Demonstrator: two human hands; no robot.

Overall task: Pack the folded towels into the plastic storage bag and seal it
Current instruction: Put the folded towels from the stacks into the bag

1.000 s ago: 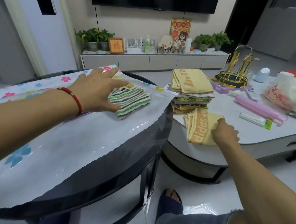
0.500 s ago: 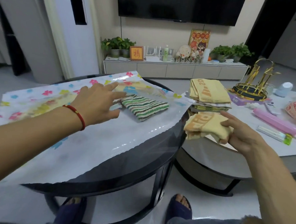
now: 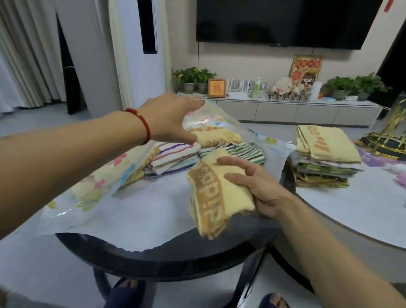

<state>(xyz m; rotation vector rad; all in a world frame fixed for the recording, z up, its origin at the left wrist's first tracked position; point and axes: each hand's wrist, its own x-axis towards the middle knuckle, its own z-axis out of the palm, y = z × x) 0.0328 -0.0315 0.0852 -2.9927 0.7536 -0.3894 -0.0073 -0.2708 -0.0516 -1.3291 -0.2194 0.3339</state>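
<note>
Single head-worn wide-angle view, looking forward and down from above the seated person's own feet. The near field holds both forearms and the dark round bench (image 3: 168, 253) close under the lens; the far field reaches the television (image 3: 286, 19) wall. Straight edges bow toward the frame borders.

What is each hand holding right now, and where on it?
Right hand grips the folded yellow towel at its right edge. Left hand lifts the storage bag by its upper flap.

left hand (image 3: 170, 115) lifts plastic bag (image 3: 116, 173) top layer | right hand (image 3: 254, 182) holds yellow towel (image 3: 215, 197) at bag's mouth | striped towels (image 3: 173, 157) inside | towel stack (image 3: 324, 158) right
</note>
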